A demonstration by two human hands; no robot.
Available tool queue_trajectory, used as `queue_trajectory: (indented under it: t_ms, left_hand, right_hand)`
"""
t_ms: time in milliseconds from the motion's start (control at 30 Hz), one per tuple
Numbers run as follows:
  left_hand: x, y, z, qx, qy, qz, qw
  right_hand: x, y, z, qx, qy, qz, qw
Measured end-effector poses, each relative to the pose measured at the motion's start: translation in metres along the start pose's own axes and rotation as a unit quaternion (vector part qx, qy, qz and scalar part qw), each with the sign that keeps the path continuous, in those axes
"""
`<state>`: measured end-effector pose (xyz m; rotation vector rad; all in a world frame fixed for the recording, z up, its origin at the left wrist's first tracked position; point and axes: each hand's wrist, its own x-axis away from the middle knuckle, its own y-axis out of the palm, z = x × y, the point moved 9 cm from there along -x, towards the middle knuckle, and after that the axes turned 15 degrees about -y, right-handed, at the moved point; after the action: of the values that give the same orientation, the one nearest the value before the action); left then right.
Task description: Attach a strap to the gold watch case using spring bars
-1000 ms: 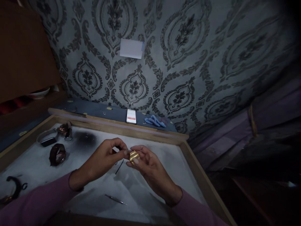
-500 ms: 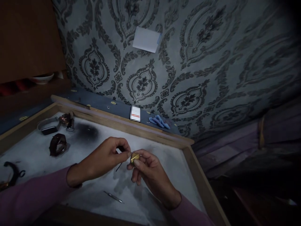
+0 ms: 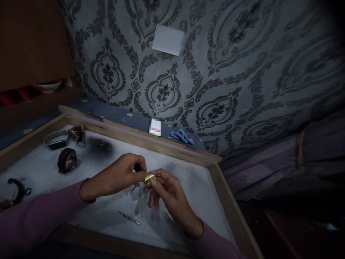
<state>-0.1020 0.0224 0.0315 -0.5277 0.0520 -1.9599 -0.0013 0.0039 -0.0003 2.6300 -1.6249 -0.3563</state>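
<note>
Gold-coloured disc (image 3: 150,180), round and shiny, sits up off the tray in the grip of the person's right hand (image 3: 172,192), thumb pressed on its face and fingers curled behind and below. From the left, the left hand (image 3: 118,176) comes in to the disc's edge, thumb and fingertips drawn close together; I can't tell from here whether they pinch anything. Just under those fingers pokes a thin dark rod (image 3: 134,187), perhaps lying on the tray.

Both hands are over the wide wooden-rimmed tray (image 3: 126,133) with its pale floor. On the near side of it, a slim metal tool (image 3: 129,218) lies by itself. Away to the left is a dark round-looped watch (image 3: 67,160), with a grey-banded watch (image 3: 57,144) and a metallic watch (image 3: 80,136) farther off, and a black curved strap (image 3: 18,190) at the near left. Beyond the far rim, a crumpled blue cloth (image 3: 182,136) rests to the right of a white card-like thing (image 3: 155,127).
</note>
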Motion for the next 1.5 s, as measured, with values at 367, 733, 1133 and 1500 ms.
queue_trajectory:
  t_ms: [367, 733, 1133, 1500]
  left_hand:
    - [0.0, 0.0002, -0.001, -0.085, 0.008, 0.015, 0.996]
    - [0.001, 0.0006, 0.0004, -0.119, 0.031, 0.03, 0.992]
    - [0.0039, 0.0011, 0.0009, -0.087, 0.029, 0.068, 0.993]
    - [-0.0026, -0.0005, -0.0044, -0.016, 0.012, 0.05, 0.999]
  right_hand:
    - [-0.0003, -0.0004, 0.0039, 0.038, 0.008, -0.003, 0.999]
    - [0.0003, -0.0009, 0.0053, 0.046, 0.022, 0.002, 0.999]
    - [0.0004, -0.0013, 0.0095, 0.025, 0.025, 0.001, 0.999]
    - [-0.0019, -0.0038, 0.0033, -0.015, -0.004, 0.027, 1.0]
